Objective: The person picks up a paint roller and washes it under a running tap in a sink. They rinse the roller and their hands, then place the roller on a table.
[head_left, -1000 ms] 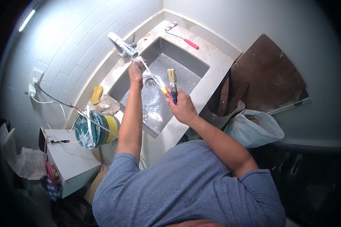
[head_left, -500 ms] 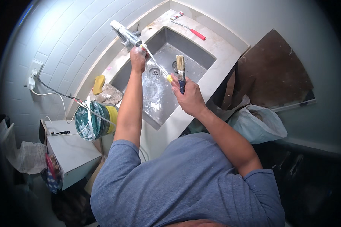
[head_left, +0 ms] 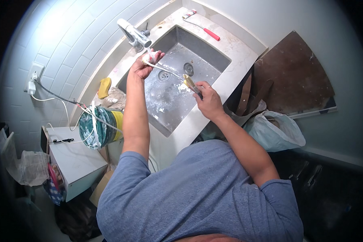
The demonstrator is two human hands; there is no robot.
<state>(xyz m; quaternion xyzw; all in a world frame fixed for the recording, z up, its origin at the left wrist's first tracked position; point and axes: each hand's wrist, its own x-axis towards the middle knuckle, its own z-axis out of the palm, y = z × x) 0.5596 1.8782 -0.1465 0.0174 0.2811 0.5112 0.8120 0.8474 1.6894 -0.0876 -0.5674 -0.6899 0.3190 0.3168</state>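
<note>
Paintbrush (head_left: 190, 83) sits over the grey sink (head_left: 213, 54), clasped by the right hand (head_left: 205, 101). At ten o'clock from it, the left hand (head_left: 146, 64) is under the tap (head_left: 134, 35), fingers curled round what looks like a small white object.

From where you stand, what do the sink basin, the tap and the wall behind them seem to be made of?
The sink basin looks like dull grey metal, probably stainless steel: it has a soft sheen under white smears. The tap seems to be brighter polished or chromed metal, since it catches the light. The wall appears to be glazed white ceramic tile, with offset rectangular joints and a glossy glare.
</note>
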